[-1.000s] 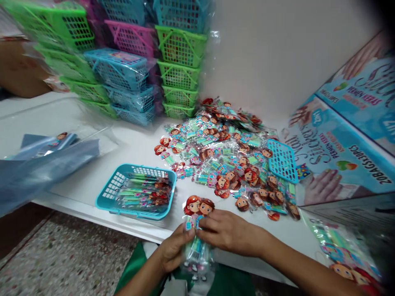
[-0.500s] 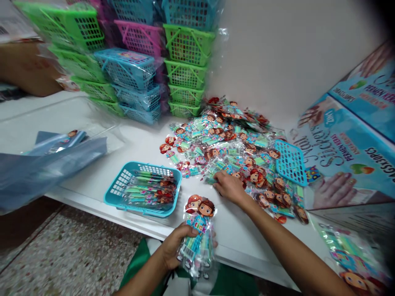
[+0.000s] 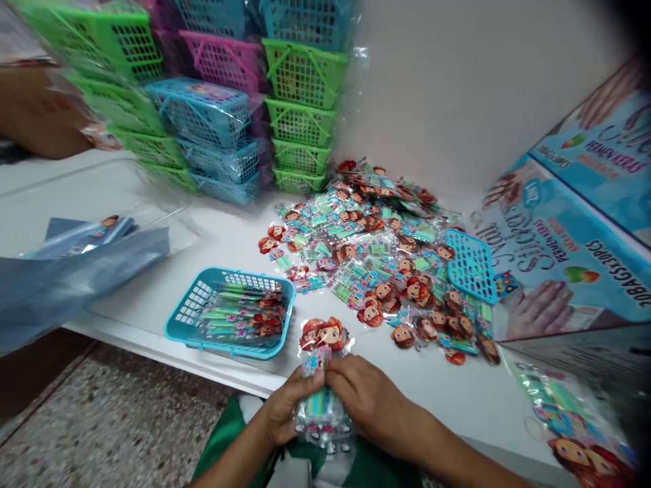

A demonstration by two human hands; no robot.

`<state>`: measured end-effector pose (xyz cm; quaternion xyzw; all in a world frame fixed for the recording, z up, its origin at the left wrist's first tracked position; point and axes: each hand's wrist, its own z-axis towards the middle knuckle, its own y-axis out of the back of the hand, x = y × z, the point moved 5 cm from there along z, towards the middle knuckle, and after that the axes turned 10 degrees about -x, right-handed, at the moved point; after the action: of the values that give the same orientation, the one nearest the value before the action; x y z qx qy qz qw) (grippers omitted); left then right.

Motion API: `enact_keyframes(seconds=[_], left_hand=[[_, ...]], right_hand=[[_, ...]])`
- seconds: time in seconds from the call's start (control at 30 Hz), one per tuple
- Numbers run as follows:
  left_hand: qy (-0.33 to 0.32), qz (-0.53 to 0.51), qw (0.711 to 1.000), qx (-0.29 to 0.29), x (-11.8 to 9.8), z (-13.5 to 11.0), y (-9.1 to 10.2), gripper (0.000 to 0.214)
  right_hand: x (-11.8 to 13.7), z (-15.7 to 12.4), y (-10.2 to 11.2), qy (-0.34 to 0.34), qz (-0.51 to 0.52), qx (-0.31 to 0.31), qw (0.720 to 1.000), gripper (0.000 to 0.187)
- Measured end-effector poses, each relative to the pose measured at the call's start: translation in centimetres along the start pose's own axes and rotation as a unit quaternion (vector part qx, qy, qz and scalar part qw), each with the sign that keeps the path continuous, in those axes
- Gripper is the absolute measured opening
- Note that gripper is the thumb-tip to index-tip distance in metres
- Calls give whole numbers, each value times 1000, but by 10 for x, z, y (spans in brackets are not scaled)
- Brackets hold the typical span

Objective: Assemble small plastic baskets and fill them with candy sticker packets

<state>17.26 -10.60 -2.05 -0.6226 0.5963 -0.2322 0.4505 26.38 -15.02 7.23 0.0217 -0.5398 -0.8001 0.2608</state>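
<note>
At the table's front edge, my left hand [image 3: 291, 408] grips a small stack of clear packets [image 3: 325, 335] printed with cartoon heads, with green and blue sticks showing inside. My right hand [image 3: 373, 400] is closed at the right side of the stack, its fingers pinching a packet at the top. To the left stands a blue plastic basket [image 3: 178, 325] with similar packets lined up inside it. Beyond my hands a loose pile of the same packets [image 3: 376, 251] spreads over the white table.
Wrapped green, blue and pink baskets [image 3: 300, 125] stand stacked at the back. A blue lattice piece [image 3: 470, 264] leans by printed cartons [image 3: 569, 251] on the right. Clear plastic bags [image 3: 91, 278] lie left, partly over the edge. Another packet bundle [image 3: 574, 420] is at front right.
My right hand has come back from the pile to the stack in my left hand, bringing a packet. A red-haired pair now shows on the front packet. The view has shifted slightly.
</note>
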Motion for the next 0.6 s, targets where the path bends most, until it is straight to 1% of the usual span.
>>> enact_keyframes(seconds=[0.07, 0.1, 0.13, 0.17, 0.2, 0.23, 0.27, 0.3, 0.33, 0.37, 0.43, 0.47, 0.5, 0.53, 0.57, 0.6], left_hand=[[-13, 11, 999, -35, -1, 0, 5, 30], [-15, 17, 998, -52, -1, 1, 7, 29], [-14, 24, 997, -66, -1, 1, 9, 28], [-11, 30, 997, -75, -1, 1, 9, 28], [-7, 35, 996, -80, -1, 1, 9, 29], [-1, 39, 996, -82, -1, 1, 8, 30], [4, 39, 996, -84, -1, 1, 7, 30], [6, 37, 996, -86, -1, 1, 7, 31], [6, 34, 995, -88, -1, 1, 6, 32], [5, 31, 995, -91, -1, 1, 6, 33], [2, 32, 995, -97, -1, 0, 7, 33], [-2, 34, 994, -102, -1, 0, 8, 33], [-4, 38, 993, -108, -1, 0, 10, 33], [-6, 41, 993, -114, -1, 1, 11, 32], [-7, 44, 992, -117, -1, 1, 12, 33], [-11, 46, 992, -115, -1, 2, 12, 35]], right_hand=[[-9, 0, 2, -36, 100, 31, 994, 28], [-20, 2, 3, -75, 132, 28, 988, 27], [-37, 3, 2, -127, 136, 17, 982, 25], [-57, 5, 0, -189, 105, 2, 976, 23], [-80, 7, -4, -252, 43, -7, 967, 23], [-101, 8, -9, -302, -33, -1, 953, 28], [-120, 11, -16, -336, -105, 20, 936, 36], [-136, 14, -23, -352, -161, 47, 921, 41], [-147, 18, -29, -354, -198, 74, 911, 40], [-155, 21, -34, -348, -216, 95, 907, 35], [-160, 25, -34, -329, -218, 117, 911, 27], [-158, 26, -29, -318, -210, 113, 918, 27], [-151, 26, -21, -298, -194, 96, 930, 27], [-140, 26, -12, -261, -169, 73, 948, 27], [-124, 26, -2, -204, -135, 45, 969, 27], [-105, 25, 8, -131, -95, 20, 987, 27]])
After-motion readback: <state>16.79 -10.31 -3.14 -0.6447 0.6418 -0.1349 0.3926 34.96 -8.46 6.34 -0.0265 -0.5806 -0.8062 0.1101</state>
